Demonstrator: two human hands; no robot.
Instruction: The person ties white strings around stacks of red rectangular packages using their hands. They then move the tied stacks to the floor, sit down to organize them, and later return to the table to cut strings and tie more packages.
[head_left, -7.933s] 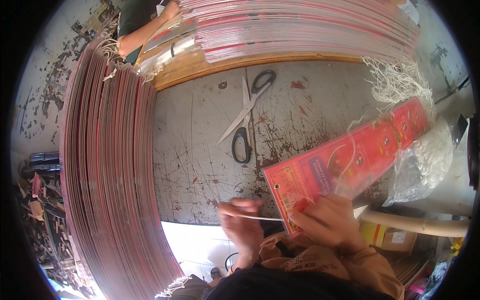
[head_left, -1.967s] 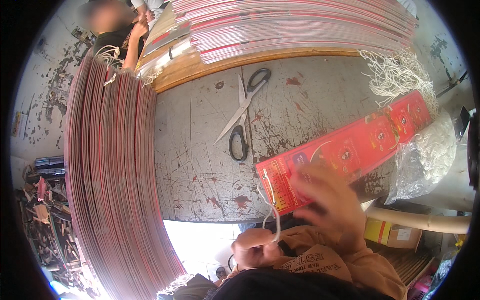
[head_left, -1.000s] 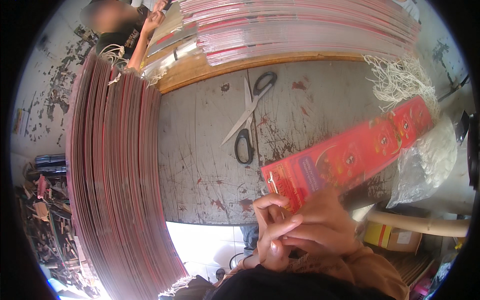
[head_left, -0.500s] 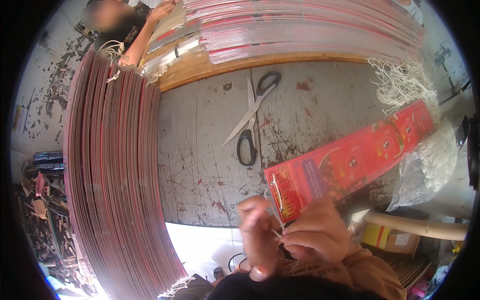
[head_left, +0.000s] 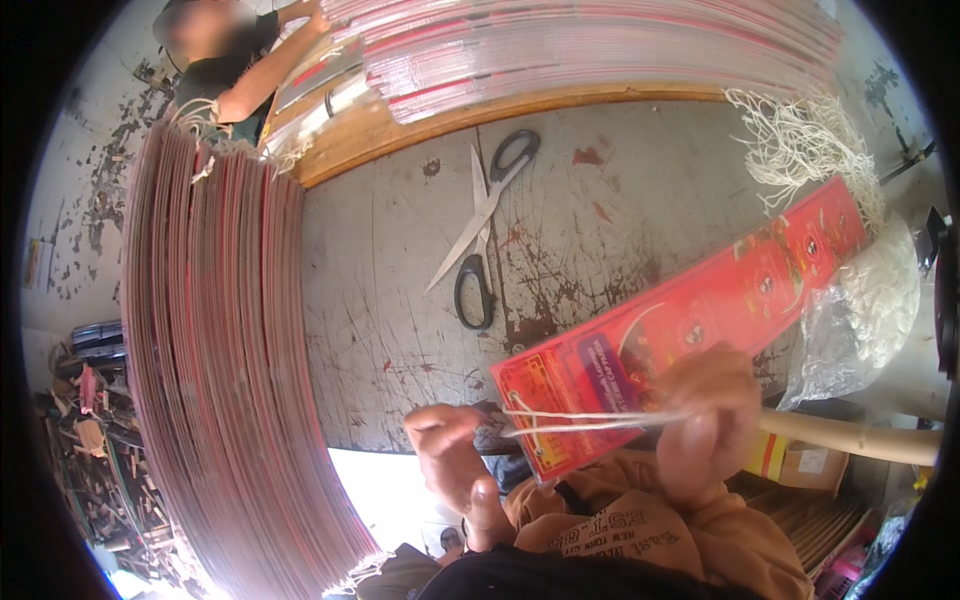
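A long, glossy red printed card stack (head_left: 720, 290) lies slantwise over the table's right front edge, its near-left end close to my body. White string (head_left: 590, 421) passes by the holes at that end and stretches in two strands to the right. My right hand (head_left: 712, 415), slightly blurred, is closed on the string above the card. To the left of the card's end, my left hand (head_left: 455, 460) has its thumb well apart from its bent fingers, and nothing shows in it. Black-handled scissors (head_left: 487, 215) lie partly open on the table.
The worn grey table (head_left: 380, 300) carries a tall row of stacked cards (head_left: 215, 350) on the left. More plastic-wrapped cards (head_left: 600, 50) line the far side. White strings (head_left: 800, 145) and a clear plastic bag (head_left: 865, 310) are at right. A person (head_left: 225, 80) sits at far left.
My hands have parted: the right moved up and right, drawing the string out in two long strands, while the left moved left. The card's near end shifted slightly left.
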